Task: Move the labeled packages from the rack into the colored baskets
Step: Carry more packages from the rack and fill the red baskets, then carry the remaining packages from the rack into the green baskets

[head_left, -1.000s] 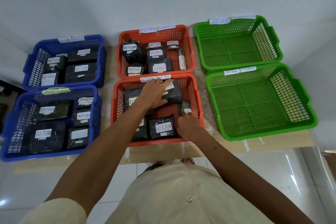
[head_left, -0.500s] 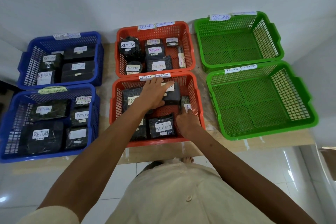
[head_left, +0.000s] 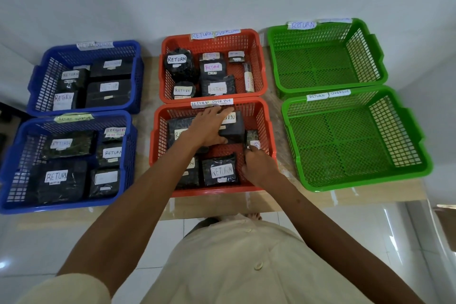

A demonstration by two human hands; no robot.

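The near red basket (head_left: 267, 131), labelled RETURN OVER DUE, holds several black wrapped packages. My left hand (head_left: 208, 128) lies over a black box package (head_left: 234, 128) at the back of this basket. Its fingers stretch across the top and the thumb presses the near side. My right hand (head_left: 259, 164) is in the basket's right front corner. Its curled fingers hold the near end of a small dark package (head_left: 253, 137) with a white label. A black package marked RETURN (head_left: 220, 171) lies just left of that hand.
The far red basket (head_left: 259, 61) and two blue baskets (head_left: 134, 76) (head_left: 128, 155) on the left hold labelled packages. Two green baskets (head_left: 370, 57) (head_left: 407, 136) on the right hold nothing. All stand on a wooden shelf (head_left: 296, 198) against a white wall. White floor tiles lie below.
Both hands stay in the near red basket and have barely moved. The right hand has crept slightly toward the small package. The view has shifted a little.
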